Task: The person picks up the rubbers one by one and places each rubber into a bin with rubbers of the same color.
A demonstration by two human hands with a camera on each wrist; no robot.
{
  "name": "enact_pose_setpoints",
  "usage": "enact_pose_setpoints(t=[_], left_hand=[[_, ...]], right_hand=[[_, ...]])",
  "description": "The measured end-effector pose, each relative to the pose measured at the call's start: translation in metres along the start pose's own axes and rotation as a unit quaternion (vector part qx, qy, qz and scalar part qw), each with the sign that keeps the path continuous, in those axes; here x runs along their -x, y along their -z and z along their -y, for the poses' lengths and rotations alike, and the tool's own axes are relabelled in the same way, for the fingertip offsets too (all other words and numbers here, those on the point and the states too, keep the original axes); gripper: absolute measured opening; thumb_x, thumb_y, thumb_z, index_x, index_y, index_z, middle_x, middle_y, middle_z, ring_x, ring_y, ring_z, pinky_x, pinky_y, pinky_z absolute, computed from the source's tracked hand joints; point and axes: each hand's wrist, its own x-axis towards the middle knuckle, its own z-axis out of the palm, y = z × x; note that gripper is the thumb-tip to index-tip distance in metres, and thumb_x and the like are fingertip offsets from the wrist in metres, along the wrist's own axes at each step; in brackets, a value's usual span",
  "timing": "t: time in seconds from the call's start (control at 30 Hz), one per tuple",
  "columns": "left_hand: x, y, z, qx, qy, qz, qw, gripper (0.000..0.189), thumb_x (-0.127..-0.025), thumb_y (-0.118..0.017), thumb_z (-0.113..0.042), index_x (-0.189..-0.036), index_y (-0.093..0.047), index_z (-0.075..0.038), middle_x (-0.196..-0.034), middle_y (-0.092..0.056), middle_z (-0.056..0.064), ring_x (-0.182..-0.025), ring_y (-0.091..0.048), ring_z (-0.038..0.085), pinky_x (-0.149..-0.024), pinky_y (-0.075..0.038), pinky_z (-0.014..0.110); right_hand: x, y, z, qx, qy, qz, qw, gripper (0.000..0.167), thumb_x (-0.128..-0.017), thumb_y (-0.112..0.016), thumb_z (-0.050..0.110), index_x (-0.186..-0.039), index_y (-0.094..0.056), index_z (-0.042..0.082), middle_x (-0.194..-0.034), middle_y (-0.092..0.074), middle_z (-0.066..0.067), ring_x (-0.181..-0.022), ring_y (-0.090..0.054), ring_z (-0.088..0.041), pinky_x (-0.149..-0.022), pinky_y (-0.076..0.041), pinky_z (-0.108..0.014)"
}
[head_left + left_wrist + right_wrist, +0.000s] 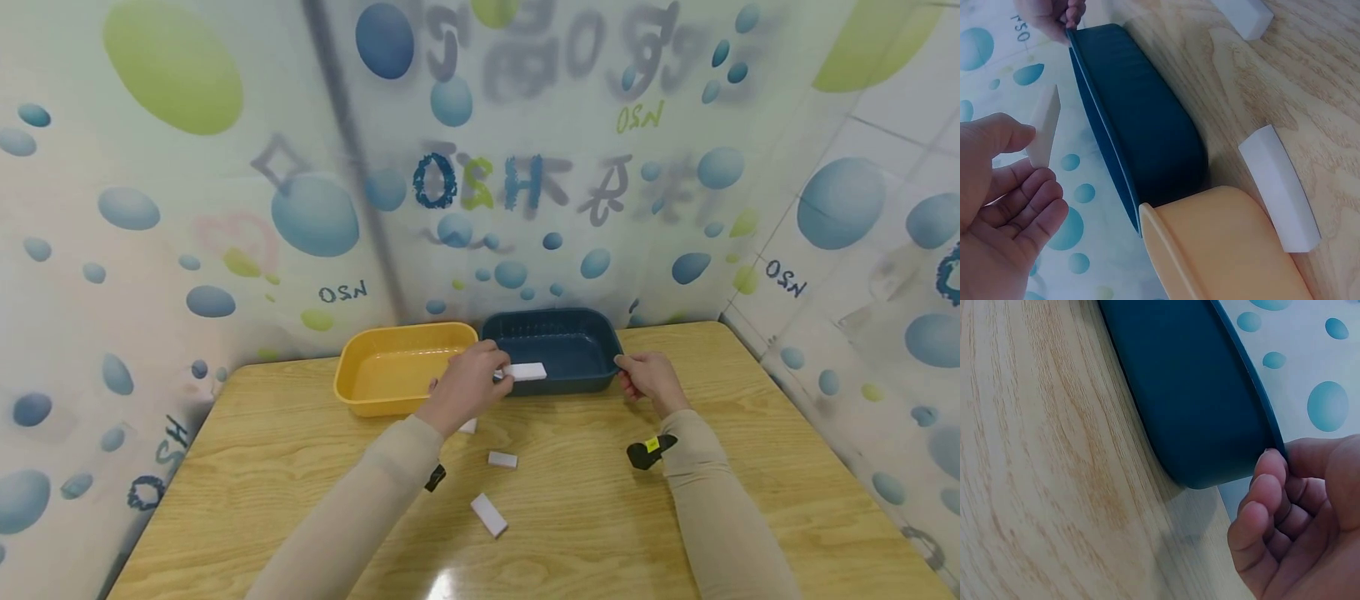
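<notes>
My left hand (pixel 468 385) pinches a white rectangular block (pixel 525 372) between thumb and fingers, over the near left side of the dark blue bin (pixel 558 386). In the left wrist view that block (pixel 1045 128) stands out past the thumb tip, above the bin's rim. At the bin's right end my right hand (pixel 649 382) pinches the rim between thumb and fingers. The right wrist view shows the fingertips (pixel 1270 464) pressed to the outer wall just under the rim. Beside the blue bin, on its left, stands a yellow bin (pixel 367 407).
Nearer on the wooden table (pixel 585 517) lie a small white block (pixel 502 459) and a longer one (pixel 489 515). Another white block (pixel 468 426) lies close in front of the yellow bin, partly behind the left wrist. A patterned curtain (pixel 300 250) rises behind the bins.
</notes>
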Motion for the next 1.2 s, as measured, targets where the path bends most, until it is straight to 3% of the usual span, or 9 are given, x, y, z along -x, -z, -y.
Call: enact_pose_setpoints(t=[0.17, 0.47, 0.77, 1.0, 1.2], left_hand=[[-0.003, -0.003, 0.001, 0.009, 0.025, 0.008, 0.9996, 0.013, -0.098, -0.070, -0.020, -0.102, -0.077, -0.010, -0.095, -0.064, 0.002, -0.080, -0.057, 0.015, -0.058, -0.044, 0.026], [-0.007, -0.012, 0.006, 0.023, 0.060, 0.013, 0.9979, 0.012, -0.098, -0.071, -0.019, -0.102, -0.077, -0.010, -0.097, -0.066, 0.003, -0.085, -0.060, 0.018, -0.080, -0.051, 0.050], [-0.010, -0.021, 0.011, 0.036, 0.081, 0.019, 0.9959, 0.013, -0.099, -0.071, -0.020, -0.100, -0.077, -0.009, -0.097, -0.065, 0.004, -0.086, -0.060, 0.020, -0.086, -0.049, 0.056], [-0.016, -0.028, 0.012, 0.034, 0.091, 0.029, 0.9948, 0.013, -0.099, -0.071, -0.021, -0.099, -0.078, -0.010, -0.094, -0.064, 0.002, -0.086, -0.059, 0.018, -0.086, -0.049, 0.052], [-0.022, -0.032, 0.010, 0.033, 0.088, 0.032, 0.9950, 0.014, -0.099, -0.070, -0.019, -0.097, -0.078, -0.008, -0.089, -0.063, 0.002, -0.084, -0.058, 0.017, -0.083, -0.052, 0.040]], right_hand=[[0.000, -0.001, 0.001, 0.000, 0.000, 0.000, 1.0000, 0.035, -0.109, -0.051, 0.024, -0.101, -0.062, -0.009, -0.065, -0.055, 0.003, -0.057, -0.051, -0.009, -0.054, -0.048, -0.026], [0.000, -0.001, 0.001, 0.009, 0.009, 0.004, 0.9999, 0.037, -0.109, -0.049, 0.024, -0.097, -0.062, -0.008, -0.066, -0.055, 0.002, -0.059, -0.051, -0.010, -0.056, -0.048, -0.027], [0.000, 0.000, 0.000, 0.008, 0.012, 0.006, 0.9999, 0.038, -0.109, -0.049, 0.025, -0.095, -0.063, -0.007, -0.066, -0.056, 0.002, -0.059, -0.051, -0.010, -0.056, -0.048, -0.027], [0.000, 0.000, -0.001, 0.008, 0.011, 0.004, 0.9999, 0.038, -0.109, -0.049, 0.025, -0.095, -0.062, -0.007, -0.066, -0.055, 0.002, -0.058, -0.051, -0.010, -0.056, -0.048, -0.028], [0.000, 0.000, -0.001, 0.008, 0.010, 0.002, 0.9999, 0.038, -0.109, -0.049, 0.024, -0.096, -0.062, -0.008, -0.065, -0.055, 0.002, -0.057, -0.051, -0.010, -0.055, -0.047, -0.027]])
